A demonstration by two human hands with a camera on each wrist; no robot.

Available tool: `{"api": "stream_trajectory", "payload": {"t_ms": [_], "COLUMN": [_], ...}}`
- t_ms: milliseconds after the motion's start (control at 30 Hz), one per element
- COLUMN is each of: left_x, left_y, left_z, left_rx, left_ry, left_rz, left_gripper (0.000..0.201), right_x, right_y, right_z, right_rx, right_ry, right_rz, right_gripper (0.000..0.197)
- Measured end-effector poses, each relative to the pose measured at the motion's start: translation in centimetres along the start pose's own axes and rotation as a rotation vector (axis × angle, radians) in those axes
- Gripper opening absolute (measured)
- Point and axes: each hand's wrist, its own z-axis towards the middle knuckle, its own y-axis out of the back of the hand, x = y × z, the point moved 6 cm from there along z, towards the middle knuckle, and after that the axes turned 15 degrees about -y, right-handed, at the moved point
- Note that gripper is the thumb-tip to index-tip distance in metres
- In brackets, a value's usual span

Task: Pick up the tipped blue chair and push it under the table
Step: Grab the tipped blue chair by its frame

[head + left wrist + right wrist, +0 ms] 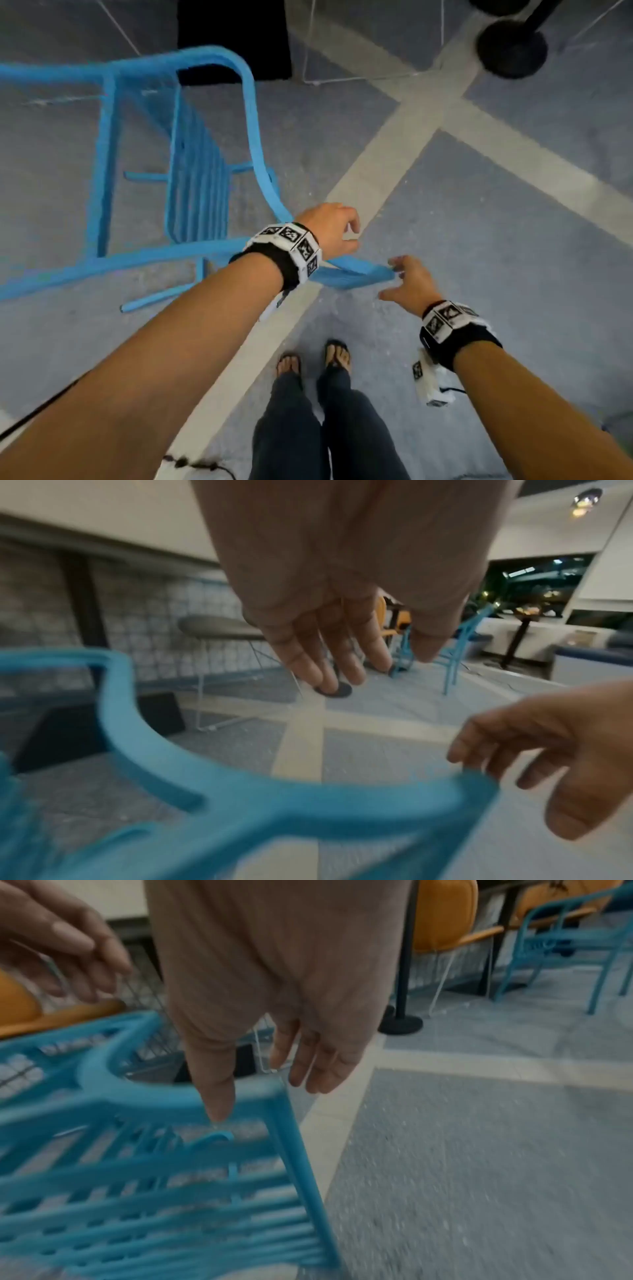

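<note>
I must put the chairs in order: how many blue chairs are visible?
2: the tipped blue chair in front, and a standing blue chair farther back; blur may hide more.

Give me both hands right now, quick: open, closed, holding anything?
Left hand: open, fingers relaxed, over the blue chair, gripping nothing.
Right hand: open, fingers spread, fingertips at the chair's corner, not gripping it.

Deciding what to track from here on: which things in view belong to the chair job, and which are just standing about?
Job:
blue chair, on its side
left hand, open, over its frame
right hand, open, fingertips at the backrest corner
table, round-topped, beyond the chair

Standing about:
black post base
other blue chairs
orange seats
</note>
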Motion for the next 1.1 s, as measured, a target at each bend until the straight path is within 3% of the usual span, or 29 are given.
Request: {"api": "stream_trajectory", "payload": {"t_ms": [200, 367, 533, 667, 833, 1000, 1100], "left_x": [1.3, 1.5, 1.2, -0.6, -5.5, -10.9, -12.6], "left_y": [-10.8, -12.7, -12.2, -7.5, 3.5, 12.9, 16.6], "left_z": [4.5, 5.9, 5.0, 3.0, -0.8, -5.7, -9.3], "left_rx": [0.265, 0.242, 0.181, 0.077, -0.161, -0.446, -0.61], "left_ry": [-0.057, -0.062, 0.015, 0.052, 0.119, 0.143, 0.167], "left_rz": [0.114, 0.327, 0.326, 0.347, 0.301, 0.237, 0.229], "left_gripper": [0.042, 0.051, 0.052, 0.055, 0.058, 0.055, 0.059], "right_x": [-4.3, -4.9, -4.1, 0.9, 7.5, 9.2, 8.0], "right_y": [-4.9, -7.3, -6.7, -3.0, 3.2, 5.9, 7.0], "right_z": [4.8, 7.4, 7.0, 3.4, -2.2, -4.9, -5.2], "right_rx": [-0.041, -0.077, -0.055, -0.04, -0.089, 0.094, 0.067], "right_ry": [0.056, 0.135, 0.278, 0.432, 0.587, 0.33, 0.202], "right_rz": [0.045, -0.014, -0.068, -0.144, 0.02, 0.326, 0.176], "right_gripper": [0.041, 0.027, 0.017, 0.018, 0.041, 0.049, 0.058]}}
